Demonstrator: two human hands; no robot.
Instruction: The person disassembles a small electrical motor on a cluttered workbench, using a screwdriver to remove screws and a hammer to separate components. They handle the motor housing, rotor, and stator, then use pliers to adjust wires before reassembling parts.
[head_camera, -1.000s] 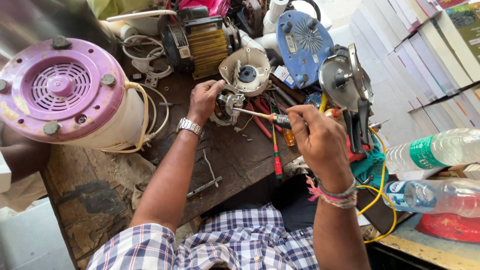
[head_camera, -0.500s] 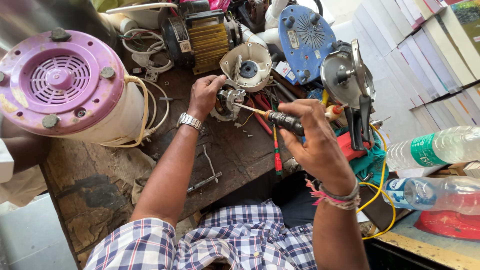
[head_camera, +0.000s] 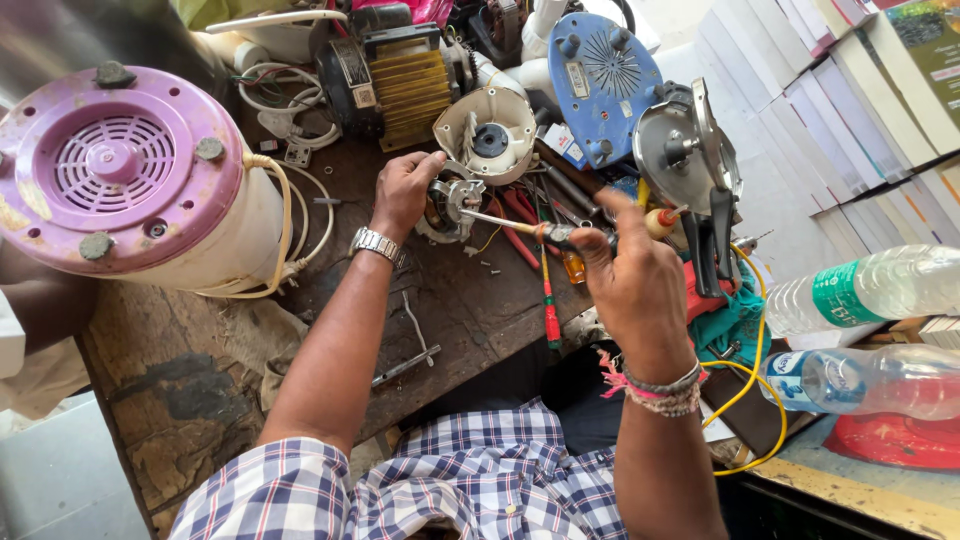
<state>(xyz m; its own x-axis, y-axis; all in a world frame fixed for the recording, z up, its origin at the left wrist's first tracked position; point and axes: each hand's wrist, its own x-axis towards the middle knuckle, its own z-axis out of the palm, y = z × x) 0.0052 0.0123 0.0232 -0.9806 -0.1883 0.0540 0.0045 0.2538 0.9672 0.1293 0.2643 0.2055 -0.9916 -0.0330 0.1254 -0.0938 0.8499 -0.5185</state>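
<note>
Head view of a repair bench. The left hand (head_camera: 405, 190) lies curled over a small motor assembly (head_camera: 450, 205), thumb and fingers closed about its metal frame, pinning it to the dark, worn wooden bench (head_camera: 200, 390) just in front of a cream plastic housing (head_camera: 490, 135). The right hand (head_camera: 625, 280) is closed around the dark handle of a screwdriver (head_camera: 520, 228), index finger raised; the slim, bright metal shaft runs leftward to the motor assembly, and its tip appears to meet the frame, though the exact contact point is too small to tell. The step in hand is judged to be driving or loosening a fastener on the motor; the next move would call for steady downward pressure along the shaft and a firm hold on the frame, so the tip does not slip out.

Materials: the motor shows stamped grey metal with copper-coloured windings; a red-and-green-handled screwdriver (head_camera: 548, 310) lies on the bench below the shaft, near loose small screws (head_camera: 485, 265). To the far left stands a cylindrical white appliance with a purple vented base (head_camera: 110, 165) and rubber feet. Behind are a yellow-laminated motor (head_camera: 400, 85), a blue round vented cover (head_camera: 605, 75) and a grey circular-saw-like tool (head_camera: 690, 160). Two clear plastic bottles (head_camera: 870, 290) lie at right. A steel wristwatch (head_camera: 378, 245) circles the left wrist.
</note>
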